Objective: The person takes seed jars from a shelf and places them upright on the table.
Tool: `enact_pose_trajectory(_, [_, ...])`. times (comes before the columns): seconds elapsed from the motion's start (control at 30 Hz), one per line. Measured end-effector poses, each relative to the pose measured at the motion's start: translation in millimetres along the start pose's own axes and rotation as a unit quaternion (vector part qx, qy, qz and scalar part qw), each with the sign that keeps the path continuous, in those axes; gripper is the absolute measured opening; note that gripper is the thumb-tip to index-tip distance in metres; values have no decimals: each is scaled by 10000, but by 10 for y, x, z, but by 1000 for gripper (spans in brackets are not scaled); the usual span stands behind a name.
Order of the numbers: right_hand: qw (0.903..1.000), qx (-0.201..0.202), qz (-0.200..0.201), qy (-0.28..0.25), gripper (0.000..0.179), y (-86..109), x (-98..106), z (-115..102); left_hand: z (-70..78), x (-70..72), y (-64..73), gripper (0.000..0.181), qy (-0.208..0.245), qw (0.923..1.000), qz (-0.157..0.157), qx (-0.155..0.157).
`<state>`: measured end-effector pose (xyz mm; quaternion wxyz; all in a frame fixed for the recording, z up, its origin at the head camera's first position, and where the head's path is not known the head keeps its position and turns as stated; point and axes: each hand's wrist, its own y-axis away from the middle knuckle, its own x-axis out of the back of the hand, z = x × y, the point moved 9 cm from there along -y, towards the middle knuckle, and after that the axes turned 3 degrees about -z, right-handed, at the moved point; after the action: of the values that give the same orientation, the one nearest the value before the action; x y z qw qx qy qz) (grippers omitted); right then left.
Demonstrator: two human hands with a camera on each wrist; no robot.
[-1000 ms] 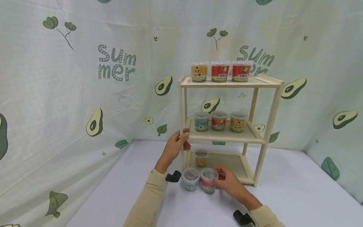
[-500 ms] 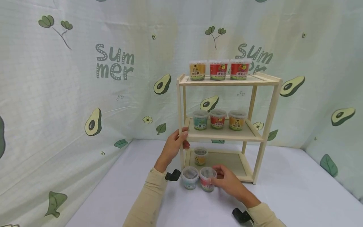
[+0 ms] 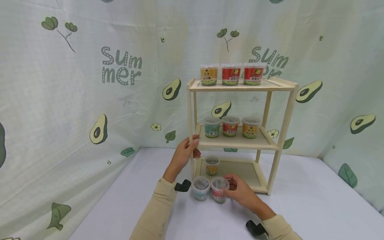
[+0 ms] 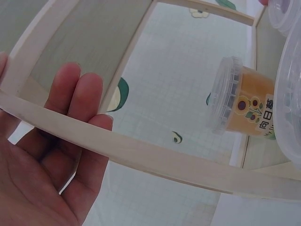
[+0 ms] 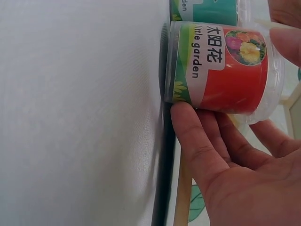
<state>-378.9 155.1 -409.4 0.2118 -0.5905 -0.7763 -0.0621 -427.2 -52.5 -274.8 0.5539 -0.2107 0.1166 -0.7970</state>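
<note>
A red-labelled plastic tub [image 3: 218,192], with a clear rim and a flower picture, stands on the table in front of the wooden shelf rack. My right hand [image 3: 240,191] holds its right side, fingers around it near the rim and base. Right beside it on the left is a teal-labelled tub [image 3: 200,189]. My left hand [image 3: 183,156] grips the rack's left front post [image 4: 127,150] at the middle shelf, its fingers curled round the wood. In the right wrist view the red tub [image 5: 235,70] stands upright on the white tabletop.
One yellow-labelled tub [image 3: 212,166] is on the bottom shelf, at the left. The middle shelf [image 3: 237,142] bears a teal, a red and a yellow tub. On the top shelf [image 3: 243,87] stand one yellow and two red tubs. A printed cloth [image 3: 135,110] hangs behind.
The view has tilted very slightly. Both hands and the tubs keep the same places relative to the rack.
</note>
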Motion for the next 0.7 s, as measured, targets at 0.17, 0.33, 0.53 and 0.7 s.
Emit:
enact_pose_trajectory(0.17, [9997, 123, -193, -29, 64, 9, -26, -19, 0, 1, 16, 47, -22, 10000, 24, -29])
enact_pose_trajectory(0.33, [9992, 147, -256, 265, 67, 27, 0, -48, 2, 4, 8, 47, -22, 10000, 14, -50])
enact_pose_trajectory(0.53, [9990, 116, -377, 232, 67, 37, -14, -51, -2, 0, 3, 48, -31, 10000, -24, -22])
enact_pose_trajectory(0.7, [9990, 154, -348, 231, 67, 41, -15, -56, -2, -7, 4, 48, -14, 10000, -84, 10])
